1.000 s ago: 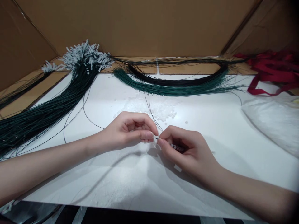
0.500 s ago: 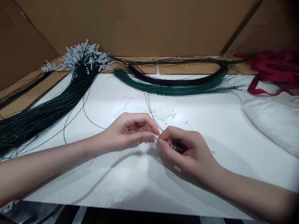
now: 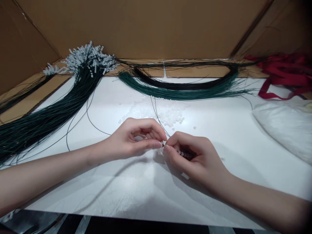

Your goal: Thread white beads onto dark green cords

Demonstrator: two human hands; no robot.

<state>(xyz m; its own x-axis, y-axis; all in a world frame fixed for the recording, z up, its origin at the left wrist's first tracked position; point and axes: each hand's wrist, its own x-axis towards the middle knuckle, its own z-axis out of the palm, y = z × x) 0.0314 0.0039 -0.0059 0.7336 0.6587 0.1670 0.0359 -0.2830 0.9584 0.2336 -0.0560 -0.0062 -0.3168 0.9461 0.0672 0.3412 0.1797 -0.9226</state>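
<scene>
Over the white board, my right hand [image 3: 192,151] is closed in a pinch round a dark wire. White beads [image 3: 181,153] run along that wire inside the curl of its fingers. My left hand [image 3: 141,136] meets it fingertip to fingertip, thumb and forefinger pinched on a small white bead [image 3: 164,142] at the wire's end. How far the bead sits on the wire is hidden by the fingertips. Behind both hands lies a scatter of loose white beads [image 3: 168,117], with thin dark wire [image 3: 156,110] crossing it.
A thick bundle of dark green wires [image 3: 60,104] with white beaded tips [image 3: 90,60] lies at left. Green and black wires [image 3: 182,92] curve along the back. Red ribbon [image 3: 285,74] and a clear plastic bag [image 3: 287,126] lie at right. Cardboard walls [image 3: 146,29] stand behind.
A white bead now shows between the two hands' fingertips, where bare dark wire showed before. My left thumb has shifted very slightly; my right hand stays put.
</scene>
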